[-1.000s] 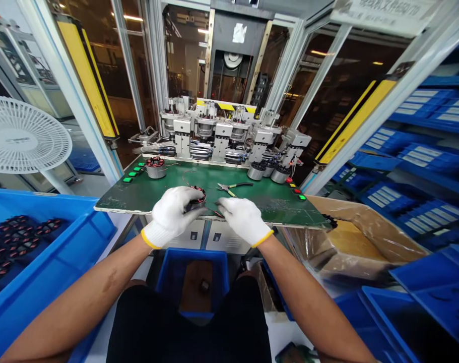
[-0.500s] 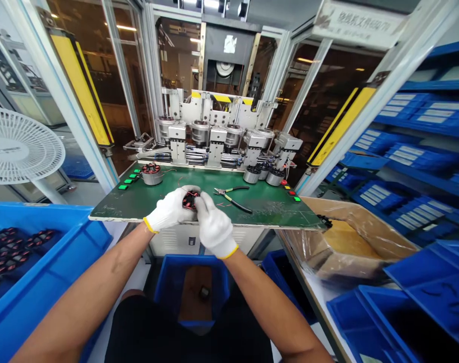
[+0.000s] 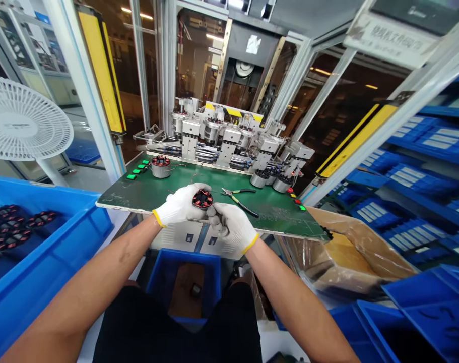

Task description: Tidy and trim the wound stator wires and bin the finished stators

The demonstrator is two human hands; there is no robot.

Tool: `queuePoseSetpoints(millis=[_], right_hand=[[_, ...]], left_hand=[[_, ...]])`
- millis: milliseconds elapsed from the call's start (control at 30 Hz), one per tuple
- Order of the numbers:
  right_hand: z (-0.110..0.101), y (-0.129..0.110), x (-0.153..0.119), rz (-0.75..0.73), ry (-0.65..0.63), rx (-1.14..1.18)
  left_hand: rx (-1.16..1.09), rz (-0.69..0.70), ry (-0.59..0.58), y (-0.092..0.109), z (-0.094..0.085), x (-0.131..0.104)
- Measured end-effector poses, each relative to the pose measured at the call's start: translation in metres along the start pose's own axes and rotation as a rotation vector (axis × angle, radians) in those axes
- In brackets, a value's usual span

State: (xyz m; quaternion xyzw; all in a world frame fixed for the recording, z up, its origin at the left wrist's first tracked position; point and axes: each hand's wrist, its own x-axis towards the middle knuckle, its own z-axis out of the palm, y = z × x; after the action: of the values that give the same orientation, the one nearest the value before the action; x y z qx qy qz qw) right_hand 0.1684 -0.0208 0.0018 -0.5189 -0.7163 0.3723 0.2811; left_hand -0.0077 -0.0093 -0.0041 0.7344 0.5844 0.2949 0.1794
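Stator (image 3: 202,199) near front tabletop edge (image 3: 125,207)

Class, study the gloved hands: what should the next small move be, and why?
Probably the right grip should pinch the edge of the wound core and turn it slightly. The left grip holds it with one face toward the camera while its other face is hidden; the right grip, at or beside its edge, shows no tool, and the cutters lie on the green table.

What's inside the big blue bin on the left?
The blue bin holds piled black parts with reddish bits, resembling the part in the left hand. Anything beneath the pile is covered.
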Motion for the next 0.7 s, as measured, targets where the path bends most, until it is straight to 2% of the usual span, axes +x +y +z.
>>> queuePoseSetpoints(millis=[33,100,200,233,267,333,433,500,567,633,700], right_hand=[[-0.005,0.001,-0.002,-0.036,0.034,-0.083],[-0.015,-0.001,-0.008,-0.182,0.107,-0.393],[-0.024,-0.013,-0.01,-0.421,0.037,-0.86],[-0.024,-0.017,-0.008,-0.451,0.021,-0.929],[-0.022,-0.02,-0.004,-0.419,0.015,-0.885],[-0.015,-0.019,0.006,-0.257,0.033,-0.628],[-0.002,-0.005,0.011,-0.036,0.018,-0.291],[0.004,0.006,0.002,-0.032,0.052,-0.199],[0.007,0.011,-0.012,-0.161,0.159,-0.244],[0.009,0.01,-0.024,-0.31,0.268,-0.527],[0.013,0.008,-0.03,-0.312,0.282,-0.804]], left_hand=[[-0.012,0.006,0.001,0.0,-0.001,-0.001],[-0.039,0.013,0.001,0.001,-0.002,-0.001],[-0.038,0.0,-0.012,0.0,-0.003,0.0],[-0.036,0.0,-0.017,-0.001,-0.003,0.0],[-0.04,0.006,-0.02,-0.001,-0.002,0.0],[-0.061,0.021,-0.022,-0.001,-0.002,0.0],[-0.074,0.01,-0.023,-0.002,-0.002,0.0],[-0.076,0.015,-0.023,-0.005,-0.001,0.0],[-0.114,0.065,-0.025,-0.01,0.0,0.002],[-0.178,0.127,-0.049,-0.015,0.0,0.006],[-0.23,0.171,-0.097,-0.019,-0.003,0.01]])
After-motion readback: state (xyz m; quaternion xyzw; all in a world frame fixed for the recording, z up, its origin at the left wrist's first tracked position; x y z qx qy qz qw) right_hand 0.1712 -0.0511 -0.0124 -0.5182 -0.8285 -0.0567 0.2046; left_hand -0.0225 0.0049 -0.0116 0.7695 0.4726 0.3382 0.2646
